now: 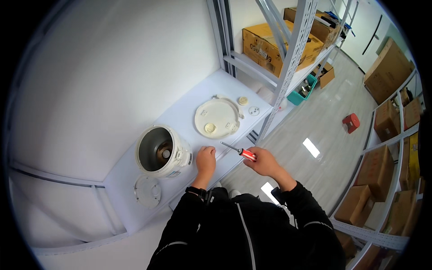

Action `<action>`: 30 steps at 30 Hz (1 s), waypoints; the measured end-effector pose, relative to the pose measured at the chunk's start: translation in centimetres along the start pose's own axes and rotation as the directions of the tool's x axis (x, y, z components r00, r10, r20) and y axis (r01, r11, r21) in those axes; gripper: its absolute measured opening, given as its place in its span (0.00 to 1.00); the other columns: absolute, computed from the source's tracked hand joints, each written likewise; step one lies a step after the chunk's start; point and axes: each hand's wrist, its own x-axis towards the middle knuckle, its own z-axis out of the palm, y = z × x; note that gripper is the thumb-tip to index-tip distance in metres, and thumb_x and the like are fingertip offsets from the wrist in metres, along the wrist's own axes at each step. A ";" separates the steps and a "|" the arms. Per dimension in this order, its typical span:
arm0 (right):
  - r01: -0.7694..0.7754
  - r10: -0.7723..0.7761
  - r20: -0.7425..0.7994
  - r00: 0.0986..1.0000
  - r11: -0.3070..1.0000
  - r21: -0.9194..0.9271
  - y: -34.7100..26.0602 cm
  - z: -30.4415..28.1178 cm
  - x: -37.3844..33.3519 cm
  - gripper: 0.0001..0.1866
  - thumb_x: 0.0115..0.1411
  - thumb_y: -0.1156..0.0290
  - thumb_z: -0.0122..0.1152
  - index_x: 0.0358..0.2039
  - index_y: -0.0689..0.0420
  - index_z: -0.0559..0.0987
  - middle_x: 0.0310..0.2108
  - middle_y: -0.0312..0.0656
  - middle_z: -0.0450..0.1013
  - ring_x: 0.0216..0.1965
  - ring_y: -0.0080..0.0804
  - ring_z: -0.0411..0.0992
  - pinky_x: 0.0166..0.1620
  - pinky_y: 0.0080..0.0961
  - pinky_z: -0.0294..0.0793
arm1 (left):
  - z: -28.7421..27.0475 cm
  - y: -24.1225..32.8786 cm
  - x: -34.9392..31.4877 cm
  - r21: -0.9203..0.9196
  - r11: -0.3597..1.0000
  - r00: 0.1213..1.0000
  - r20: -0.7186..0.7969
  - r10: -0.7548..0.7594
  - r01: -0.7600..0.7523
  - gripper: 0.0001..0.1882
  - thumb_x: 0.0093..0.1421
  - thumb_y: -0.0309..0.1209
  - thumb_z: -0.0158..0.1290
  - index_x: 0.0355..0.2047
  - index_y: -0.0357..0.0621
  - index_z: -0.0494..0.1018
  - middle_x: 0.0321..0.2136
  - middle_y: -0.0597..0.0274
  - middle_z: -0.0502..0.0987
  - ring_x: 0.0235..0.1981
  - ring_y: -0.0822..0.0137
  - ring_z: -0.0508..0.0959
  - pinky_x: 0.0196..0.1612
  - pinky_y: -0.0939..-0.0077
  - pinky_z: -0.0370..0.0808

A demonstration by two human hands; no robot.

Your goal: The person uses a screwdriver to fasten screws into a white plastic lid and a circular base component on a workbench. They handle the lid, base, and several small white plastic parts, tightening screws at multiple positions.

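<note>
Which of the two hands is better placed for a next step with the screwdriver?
Probably the right hand: it holds the red screwdriver. The left hand is beside the white bucket, apart from the screwdriver.

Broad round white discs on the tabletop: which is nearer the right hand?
The larger, tabbed disc, right of the white cylindrical pot; the smaller disc lies farther, at lower left.

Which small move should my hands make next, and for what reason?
I would perhaps move the screwdriver toward the large cream lid: the right hand holds it, its tip is apart from the lid, and that lid lies nearby on the white table.
</note>
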 end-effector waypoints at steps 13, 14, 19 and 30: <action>0.001 -0.004 0.049 0.999 0.998 0.058 -0.7 1.2 0.9 0.21 0.56 0.67 0.67 0.51 0.55 0.82 0.38 0.51 0.80 0.40 0.52 0.80 0.44 0.42 0.79 | -3.0 2.1 -1.2 -0.188 0.981 0.996 0.082 -0.039 0.054 0.18 0.60 0.28 0.65 0.51 0.43 0.79 0.41 0.56 0.83 0.41 0.50 0.82 0.46 0.56 0.80; 0.002 -0.006 0.060 0.998 0.997 0.074 -1.0 1.4 1.3 0.22 0.56 0.69 0.66 0.53 0.55 0.82 0.38 0.51 0.80 0.39 0.53 0.80 0.45 0.42 0.79 | -3.8 2.6 -1.7 -0.229 0.972 0.996 0.088 -0.032 0.052 0.18 0.59 0.29 0.65 0.51 0.43 0.79 0.41 0.56 0.83 0.41 0.51 0.82 0.46 0.57 0.80; 0.230 -0.267 0.193 0.944 0.954 0.192 -2.0 4.3 4.8 0.32 0.52 0.75 0.63 0.61 0.59 0.77 0.46 0.54 0.78 0.49 0.53 0.78 0.53 0.40 0.77 | -7.8 1.3 -4.7 -0.061 0.997 0.999 0.037 0.038 -0.036 0.12 0.60 0.33 0.65 0.43 0.44 0.82 0.35 0.56 0.84 0.38 0.51 0.83 0.42 0.57 0.79; 0.481 -0.572 0.110 0.813 0.766 0.426 -6.5 12.2 10.7 0.42 0.54 0.82 0.59 0.72 0.60 0.65 0.62 0.51 0.66 0.63 0.47 0.68 0.67 0.37 0.67 | -11.4 -0.8 -7.7 -0.083 0.975 0.874 -0.434 -0.220 0.204 0.12 0.61 0.41 0.68 0.35 0.48 0.83 0.24 0.62 0.84 0.27 0.57 0.85 0.32 0.64 0.79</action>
